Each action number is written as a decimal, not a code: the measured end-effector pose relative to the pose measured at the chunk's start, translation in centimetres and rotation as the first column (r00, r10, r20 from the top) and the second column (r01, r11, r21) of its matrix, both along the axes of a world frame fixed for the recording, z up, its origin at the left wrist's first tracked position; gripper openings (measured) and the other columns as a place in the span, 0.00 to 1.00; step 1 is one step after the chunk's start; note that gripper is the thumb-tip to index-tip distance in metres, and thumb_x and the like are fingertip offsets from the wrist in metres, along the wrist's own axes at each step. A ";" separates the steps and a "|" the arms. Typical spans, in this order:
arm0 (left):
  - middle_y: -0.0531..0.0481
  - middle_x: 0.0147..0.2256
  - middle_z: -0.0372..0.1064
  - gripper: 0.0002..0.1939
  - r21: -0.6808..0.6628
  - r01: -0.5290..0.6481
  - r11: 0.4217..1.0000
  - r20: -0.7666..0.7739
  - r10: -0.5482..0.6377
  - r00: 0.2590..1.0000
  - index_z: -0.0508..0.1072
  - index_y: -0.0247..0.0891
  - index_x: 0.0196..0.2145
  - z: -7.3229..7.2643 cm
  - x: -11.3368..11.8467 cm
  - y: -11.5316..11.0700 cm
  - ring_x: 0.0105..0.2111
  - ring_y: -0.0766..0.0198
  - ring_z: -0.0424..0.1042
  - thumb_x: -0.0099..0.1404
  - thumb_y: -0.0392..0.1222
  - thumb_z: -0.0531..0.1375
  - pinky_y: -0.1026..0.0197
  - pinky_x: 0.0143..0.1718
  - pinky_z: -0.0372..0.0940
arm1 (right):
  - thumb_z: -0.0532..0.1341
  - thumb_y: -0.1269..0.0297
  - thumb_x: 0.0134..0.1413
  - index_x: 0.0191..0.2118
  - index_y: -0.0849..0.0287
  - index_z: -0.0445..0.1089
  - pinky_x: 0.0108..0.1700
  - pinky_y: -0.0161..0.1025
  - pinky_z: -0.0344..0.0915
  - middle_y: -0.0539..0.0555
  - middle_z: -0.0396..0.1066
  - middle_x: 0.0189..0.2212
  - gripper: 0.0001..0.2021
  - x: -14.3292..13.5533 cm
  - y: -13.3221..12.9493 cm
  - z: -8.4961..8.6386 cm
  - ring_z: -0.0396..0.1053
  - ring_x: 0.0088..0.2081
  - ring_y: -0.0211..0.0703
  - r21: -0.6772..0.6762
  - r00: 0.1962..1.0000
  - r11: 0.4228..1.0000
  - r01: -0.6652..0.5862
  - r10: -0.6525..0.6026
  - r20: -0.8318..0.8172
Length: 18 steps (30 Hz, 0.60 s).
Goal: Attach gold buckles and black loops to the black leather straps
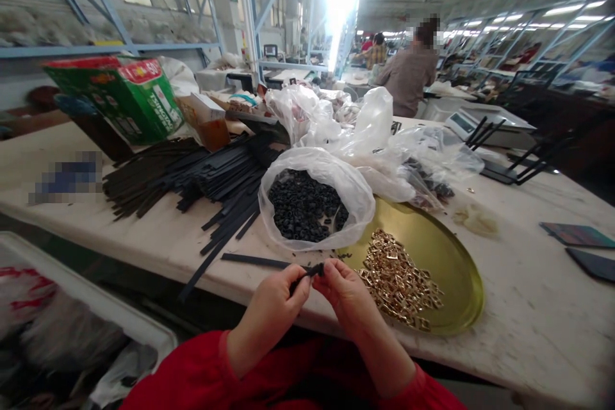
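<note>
My left hand (275, 311) is closed around a narrow black strap (254, 261), whose long free part stretches left over the table. My right hand (350, 293) pinches the strap's other end, where a small black piece (317, 269), perhaps a loop, shows between the fingertips. Both hands meet near the table's front edge. Just beyond them, an open white plastic bag (317, 160) holds many small black loops (302, 205). To the right lies a gold-coloured round tray (456, 269), bearing a heap of small gold metal buckles (398, 275).
A pile of dark straps (216, 170) lies at the left, some jutting over the front edge. Behind are clear plastic bags (375, 122) and a green-and-red box (120, 99). A white bin (144, 320) stands lower left. A person (408, 73) sits farther back.
</note>
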<state>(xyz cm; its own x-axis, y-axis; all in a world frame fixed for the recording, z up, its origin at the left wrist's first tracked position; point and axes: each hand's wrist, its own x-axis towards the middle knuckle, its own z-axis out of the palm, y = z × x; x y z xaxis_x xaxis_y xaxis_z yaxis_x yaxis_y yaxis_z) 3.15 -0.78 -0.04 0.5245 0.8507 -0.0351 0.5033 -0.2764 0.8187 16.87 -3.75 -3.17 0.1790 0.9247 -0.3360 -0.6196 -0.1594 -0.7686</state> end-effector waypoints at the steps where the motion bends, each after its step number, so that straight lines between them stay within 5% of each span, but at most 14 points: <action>1: 0.55 0.22 0.63 0.11 0.000 0.006 1.000 -0.014 -0.006 1.000 0.66 0.37 0.26 0.0 0.0 -0.3 0.24 0.67 0.61 0.63 0.41 0.49 0.66 0.28 0.53 | 0.69 0.52 0.34 0.24 0.59 0.66 0.33 0.36 0.61 0.46 0.65 0.21 0.17 0.0 -0.3 -0.3 0.62 0.25 0.35 0.024 0.997 1.000 0.018 -0.020 0.077; 6: 0.57 0.20 0.57 0.12 -0.012 0.079 0.997 -0.050 -0.080 0.996 0.62 0.38 0.21 -0.2 -0.4 -1.0 0.23 0.68 0.57 0.61 0.39 0.49 0.66 0.25 0.49 | 0.64 0.52 0.43 0.24 0.59 0.66 0.29 0.33 0.55 0.45 0.60 0.19 0.14 0.1 -2.0 -1.4 0.56 0.24 0.35 0.107 0.907 0.994 -0.002 -0.043 0.419; 13: 0.57 0.18 0.57 0.12 -0.198 0.250 0.948 -0.075 -0.269 0.960 0.64 0.37 0.20 -0.8 -0.7 -0.7 0.21 0.68 0.58 0.60 0.40 0.50 0.66 0.22 0.48 | 0.68 0.57 0.38 0.27 0.58 0.65 0.28 0.31 0.56 0.44 0.64 0.20 0.14 -0.1 -3.5 -2.1 0.60 0.22 0.31 -0.020 0.985 0.987 -0.162 0.163 0.061; 18: 0.54 0.26 0.65 0.09 -0.254 0.258 0.932 -0.024 -0.272 0.962 0.69 0.37 0.34 0.1 -1.1 -1.1 0.28 0.65 0.63 0.59 0.38 0.50 0.66 0.29 0.56 | 0.68 0.57 0.38 0.26 0.60 0.66 0.28 0.31 0.58 0.44 0.65 0.19 0.14 -0.5 -3.8 -2.0 0.60 0.22 0.31 -0.019 0.987 0.992 -0.122 0.123 0.100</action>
<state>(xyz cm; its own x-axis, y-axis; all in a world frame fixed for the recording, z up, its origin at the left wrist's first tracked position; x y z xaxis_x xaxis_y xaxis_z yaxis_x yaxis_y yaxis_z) 2.04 -1.92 0.07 0.7204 0.6418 -0.2628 0.4878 -0.1996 0.8498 16.34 -7.54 -5.17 0.0983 0.9374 -0.3340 -0.5140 -0.2396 -0.8237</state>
